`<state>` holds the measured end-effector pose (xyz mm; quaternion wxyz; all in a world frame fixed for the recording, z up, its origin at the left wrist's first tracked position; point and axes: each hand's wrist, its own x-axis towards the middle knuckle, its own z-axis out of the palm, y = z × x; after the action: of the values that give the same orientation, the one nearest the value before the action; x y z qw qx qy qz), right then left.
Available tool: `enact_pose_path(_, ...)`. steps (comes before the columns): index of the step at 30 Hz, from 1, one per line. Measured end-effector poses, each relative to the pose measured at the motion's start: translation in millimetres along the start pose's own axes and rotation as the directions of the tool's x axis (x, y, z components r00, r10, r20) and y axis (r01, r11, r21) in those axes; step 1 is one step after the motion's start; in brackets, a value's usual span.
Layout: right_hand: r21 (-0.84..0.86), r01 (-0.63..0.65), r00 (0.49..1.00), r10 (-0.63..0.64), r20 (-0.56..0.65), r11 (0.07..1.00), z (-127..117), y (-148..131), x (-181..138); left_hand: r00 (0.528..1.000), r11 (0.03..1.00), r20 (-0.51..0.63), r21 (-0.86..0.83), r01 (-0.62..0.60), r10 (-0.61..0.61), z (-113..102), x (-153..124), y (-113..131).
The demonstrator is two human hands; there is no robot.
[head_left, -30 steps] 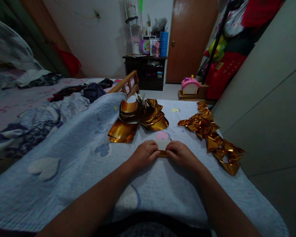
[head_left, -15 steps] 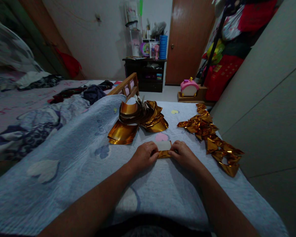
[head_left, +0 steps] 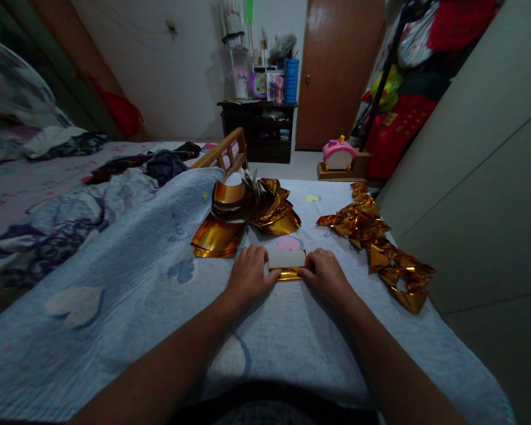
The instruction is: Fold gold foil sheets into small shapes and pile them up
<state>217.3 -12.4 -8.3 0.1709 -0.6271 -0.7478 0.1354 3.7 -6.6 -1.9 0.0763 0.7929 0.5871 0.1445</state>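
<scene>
A small sheet of gold foil paper (head_left: 287,265), white side up with its near edge folded over to show gold, lies on the light blue quilt (head_left: 128,295). My left hand (head_left: 248,273) pinches its left end with curled fingers. Its right end is pinched the same way by my right hand (head_left: 323,271). Just beyond the sheet sits a pile of flat, curling gold sheets (head_left: 248,215). To the right runs a line of folded gold paper pieces (head_left: 376,242).
A wooden bed rail (head_left: 223,154) rises behind the gold pile. Crumpled clothes and bedding (head_left: 71,195) cover the left. A cupboard wall (head_left: 482,177) stands close on the right. Farther off are a dark cabinet (head_left: 259,127), a brown door (head_left: 336,71) and a pink toy (head_left: 338,153).
Both hands stayed on the sheet and shifted slightly. More of the sheet's white face and its gold folded edge now show between my fingers.
</scene>
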Motion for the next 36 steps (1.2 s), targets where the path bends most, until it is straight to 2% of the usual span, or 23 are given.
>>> enact_pose_path(5, -0.063, -0.076, 0.992, 0.069, -0.107, 0.995, 2.9, 1.9, -3.4, 0.997, 0.996, 0.032, 0.048, 0.072, -0.074, -2.3, -0.6, 0.6)
enact_pose_path(11, -0.082, -0.088, 0.990, 0.078, -0.116, 0.993, 4.4, 4.1, -4.9, 0.987, 0.978, 0.101, -0.153, 0.141, -0.126, -2.2, 4.3, 0.2)
enact_pose_path(17, -0.039, -0.097, 0.991, 0.093, -0.099, 0.995, 4.2, 3.7, -3.7, 0.995, 0.966, 0.091, -0.249, 0.070, -0.049, -2.8, 7.6, 1.3)
enact_pose_path(22, -0.003, -0.091, 0.993, 0.091, -0.075, 0.996, 2.8, 1.9, -2.8, 0.987, 0.958, 0.160, -0.279, 0.060, -0.015, -7.4, 9.7, 3.0)
enact_pose_path(26, 0.084, -0.099, 0.991, 0.106, -0.085, 0.992, 2.1, 3.3, -0.3, 0.988, 0.918, 0.157, -0.393, 0.048, 0.015, -5.0, 9.9, -2.3)
enact_pose_path(28, 0.184, -0.073, 0.987, 0.097, -0.126, 0.980, 1.6, 4.9, 1.3, 0.993, 0.877, 0.117, -0.478, 0.040, 0.018, -2.5, 9.8, -6.6)
enact_pose_path(30, 0.336, -0.022, 0.986, 0.076, -0.151, 0.942, 0.3, 5.7, 2.6, 0.995, 0.794, 0.090, -0.608, 0.023, 0.040, -0.2, 10.1, -10.3)
enact_pose_path(32, 0.524, 0.013, 0.991, 0.058, -0.120, 0.851, -1.9, 4.3, 2.9, 0.995, 0.668, 0.090, -0.743, 0.045, 0.033, 1.7, 10.6, -12.1)
enact_pose_path(34, 0.692, -0.001, 0.998, 0.042, -0.042, 0.722, -4.8, 0.4, 2.4, 0.993, 0.534, 0.115, -0.842, 0.084, 0.025, 2.8, 11.2, -12.1)
enact_pose_path(36, 0.791, -0.025, 1.000, 0.019, 0.017, 0.612, -7.9, -4.9, 1.3, 0.989, 0.436, 0.150, -0.890, 0.128, 0.016, 3.0, 11.3, -10.6)
